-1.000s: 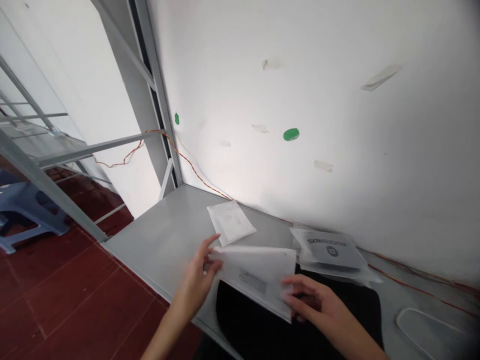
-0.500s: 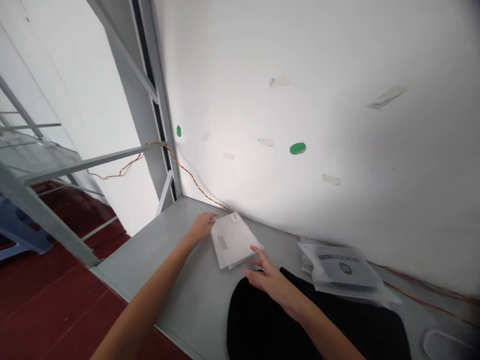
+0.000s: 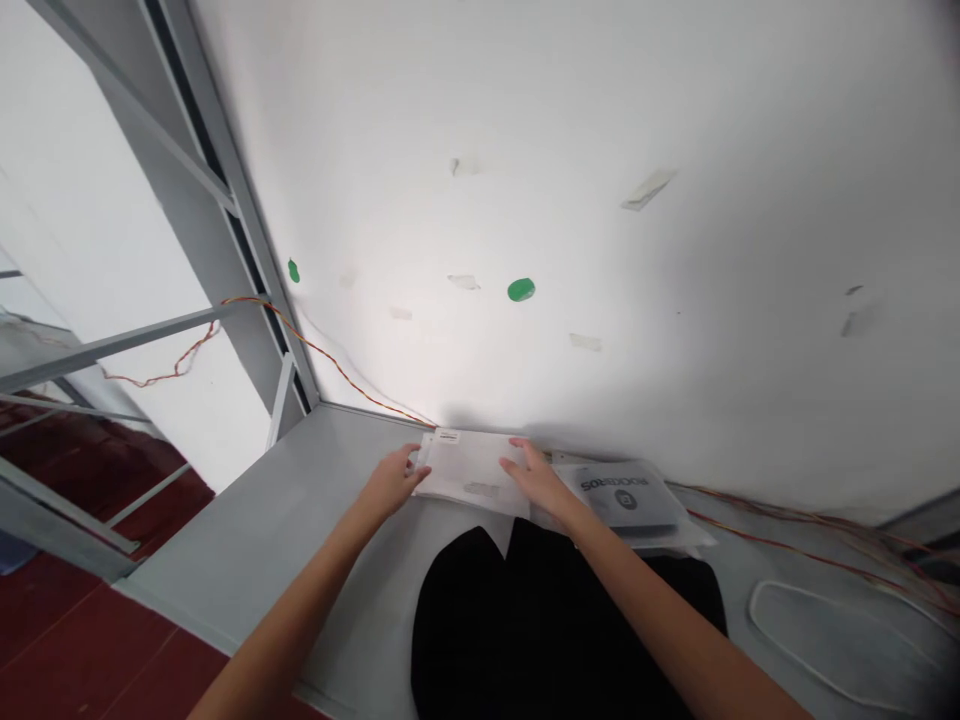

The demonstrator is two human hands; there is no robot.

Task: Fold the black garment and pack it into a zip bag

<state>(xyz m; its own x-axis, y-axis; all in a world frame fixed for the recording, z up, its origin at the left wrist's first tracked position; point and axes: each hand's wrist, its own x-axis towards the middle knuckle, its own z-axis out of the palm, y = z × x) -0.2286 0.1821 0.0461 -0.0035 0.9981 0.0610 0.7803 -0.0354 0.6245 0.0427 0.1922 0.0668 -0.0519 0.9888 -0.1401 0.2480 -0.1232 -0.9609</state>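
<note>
A flat white packet [image 3: 472, 465] with a small printed label lies near the wall at the back of the grey shelf. My left hand [image 3: 392, 482] grips its left end, thumb on top. At the opposite end, my right hand [image 3: 536, 475] has thumb and forefinger on the packet's edge; the other fingers are partly hidden. Just right of that hand sits a clear plastic bag [image 3: 626, 498] printed ROCKBROS. A black cloth-like item [image 3: 540, 620] spreads out below the packet, beneath my right forearm.
Twisted red and yellow wire [image 3: 337, 365] runs along the wall and shelf back. A metal frame post [image 3: 232, 200] rises at the left. A pale-rimmed clear item [image 3: 832, 640] lies at the right. Red floor [image 3: 97, 630] shows past the shelf [image 3: 225, 540] edge.
The packet has turned to lie lengthwise along the wall, beside the ROCKBROS bag. My hands have closed on its two ends. The view has swung to the right.
</note>
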